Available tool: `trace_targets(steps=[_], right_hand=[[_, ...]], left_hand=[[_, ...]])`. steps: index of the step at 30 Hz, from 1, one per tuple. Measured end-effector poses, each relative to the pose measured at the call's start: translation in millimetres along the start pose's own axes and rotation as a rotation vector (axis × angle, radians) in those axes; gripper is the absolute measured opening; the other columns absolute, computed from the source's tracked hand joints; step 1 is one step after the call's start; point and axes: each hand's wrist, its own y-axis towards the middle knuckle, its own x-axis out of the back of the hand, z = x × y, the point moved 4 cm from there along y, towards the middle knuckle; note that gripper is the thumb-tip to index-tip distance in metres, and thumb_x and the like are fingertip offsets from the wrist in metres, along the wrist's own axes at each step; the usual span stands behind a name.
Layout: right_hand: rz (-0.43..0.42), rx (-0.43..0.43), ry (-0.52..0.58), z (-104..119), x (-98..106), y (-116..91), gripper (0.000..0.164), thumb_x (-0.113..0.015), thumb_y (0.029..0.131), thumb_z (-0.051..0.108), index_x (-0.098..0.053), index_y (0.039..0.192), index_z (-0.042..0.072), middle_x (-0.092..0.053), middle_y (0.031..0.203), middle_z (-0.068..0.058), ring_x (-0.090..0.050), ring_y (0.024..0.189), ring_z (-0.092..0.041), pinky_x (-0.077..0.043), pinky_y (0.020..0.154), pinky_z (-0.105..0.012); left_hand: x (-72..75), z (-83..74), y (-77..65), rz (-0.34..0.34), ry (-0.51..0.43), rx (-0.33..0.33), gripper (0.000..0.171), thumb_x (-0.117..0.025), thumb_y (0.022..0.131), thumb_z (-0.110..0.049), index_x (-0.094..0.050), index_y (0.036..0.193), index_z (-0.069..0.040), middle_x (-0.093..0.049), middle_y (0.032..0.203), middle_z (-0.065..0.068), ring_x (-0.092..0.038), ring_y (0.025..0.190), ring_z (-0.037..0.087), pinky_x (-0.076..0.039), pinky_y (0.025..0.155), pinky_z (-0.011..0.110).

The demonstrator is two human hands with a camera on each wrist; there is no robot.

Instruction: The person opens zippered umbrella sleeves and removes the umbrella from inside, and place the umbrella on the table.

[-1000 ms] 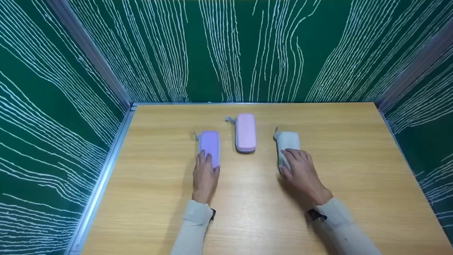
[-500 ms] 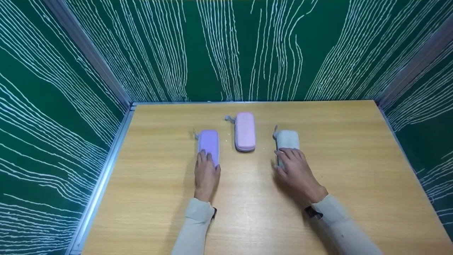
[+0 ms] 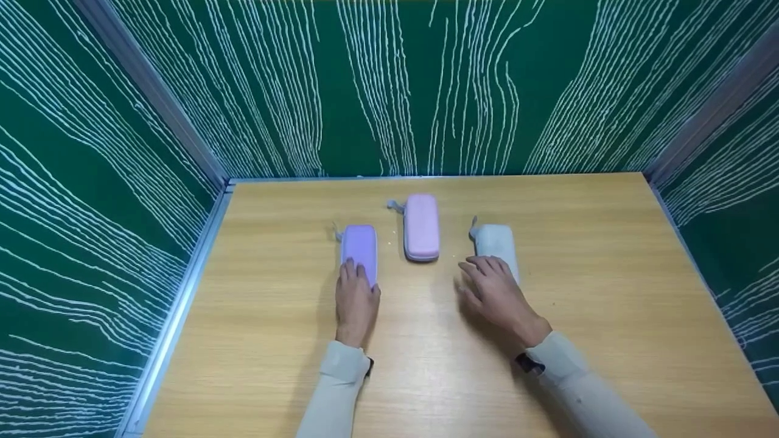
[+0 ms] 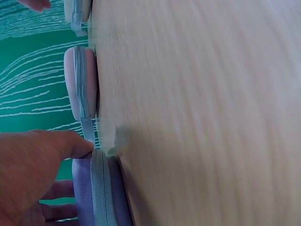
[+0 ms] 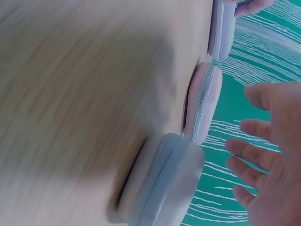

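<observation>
My left hand [image 3: 356, 307] rests on the near end of a purple zippered hard case [image 3: 359, 243]. Its fingers lie over the top and, in the left wrist view, the thumb touches the case's edge. My right hand [image 3: 502, 298] hovers at the near end of a pale grey zippered case [image 3: 496, 240], partly covering it from the head camera. The right wrist view shows a gap between that hand's spread fingers [image 5: 256, 153] and the grey case [image 5: 181, 183]; nothing is held there. Between these two, farther back, lies a pink zippered case [image 3: 422, 226].
All three cases lie on a light wooden table [image 3: 426, 377], each with a small strap at its far left corner. Green walls [image 3: 475, 91] with wavy white lines enclose the back and sides, with metal posts at the corners.
My right hand has come off the grey case and moved left. The left hand stays on the purple case, and the cases keep their places.
</observation>
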Motion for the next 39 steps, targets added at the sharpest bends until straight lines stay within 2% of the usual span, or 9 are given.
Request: trace_targets(steps=[12,21,30,39], right_hand=[[-0.040,0.111,-0.044,7.2,-5.2,6.8,0.048,-0.079,0.091,0.012,-0.065,0.134,-0.003,-0.066,0.132,-0.021,-0.059,0.123,-0.040,-0.043,0.110,-0.059],[-0.066,0.181,-0.063,11.6,-6.3,13.1,0.042,-0.078,0.091,0.011,-0.067,0.129,-0.003,-0.067,0.127,-0.021,-0.060,0.119,-0.041,-0.046,0.107,-0.058],[-0.002,0.156,-0.070,17.6,-8.2,19.4,0.041,-0.075,0.094,0.013,-0.066,0.132,-0.002,-0.066,0.131,-0.022,-0.059,0.123,-0.041,-0.045,0.110,-0.056],[-0.012,0.175,-0.053,25.0,-11.4,29.5,0.040,-0.074,0.096,0.015,-0.066,0.131,-0.003,-0.067,0.129,-0.022,-0.059,0.123,-0.042,-0.045,0.110,-0.057]], left_hand=[[-0.9,2.2,0.5,0.048,-0.017,0.032,0.054,-0.080,0.093,-0.015,-0.062,0.136,0.012,-0.052,0.149,0.031,-0.049,0.141,0.043,-0.049,0.112,0.051],[0.0,2.1,-0.5,0.001,0.004,0.007,0.052,-0.082,0.090,-0.017,-0.065,0.130,0.012,-0.056,0.145,0.030,-0.053,0.136,0.043,-0.053,0.107,0.050],[-0.9,2.7,-0.2,-0.005,0.005,0.010,0.052,-0.082,0.092,-0.019,-0.066,0.130,0.011,-0.055,0.146,0.029,-0.053,0.136,0.042,-0.052,0.108,0.049],[0.2,0.6,-0.3,0.001,0.015,0.016,0.052,-0.083,0.092,-0.018,-0.065,0.132,0.011,-0.055,0.147,0.030,-0.054,0.137,0.043,-0.052,0.109,0.050]])
